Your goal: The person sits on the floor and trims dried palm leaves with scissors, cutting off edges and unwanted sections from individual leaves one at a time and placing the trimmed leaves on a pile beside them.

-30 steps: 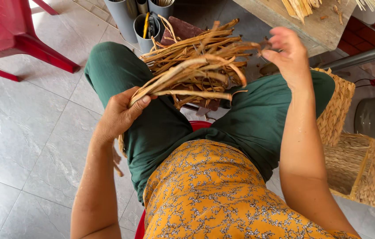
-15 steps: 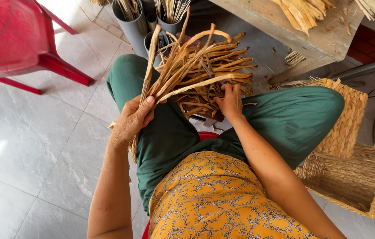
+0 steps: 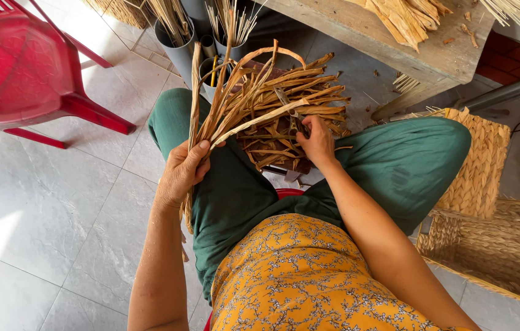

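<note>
I sit with a bundle of dried tan plant strips (image 3: 254, 92) fanned out over my lap. My left hand (image 3: 181, 170) is clenched around the bundle's lower end above my left thigh, and the strips rise and curve away from it. My right hand (image 3: 316, 140) reaches into the middle of the fan. Its fingertips are pinched on strips there, and a slim grey piece pokes up from them that I cannot make out. The strip ends below my left hand hang beside my green trousers.
Grey tubes (image 3: 177, 46) holding sticks and reeds stand just beyond my knees. There is a red plastic chair (image 3: 21, 73) at the far left, and a wooden table (image 3: 432, 55) with more dried strips at the top right. Woven baskets (image 3: 487, 165) (image 3: 499, 251) sit on the tiled floor to my right.
My right hand came down from the table's edge into the bundle and now pinches strips at its middle. The bundle has swung more upright in my left hand.
</note>
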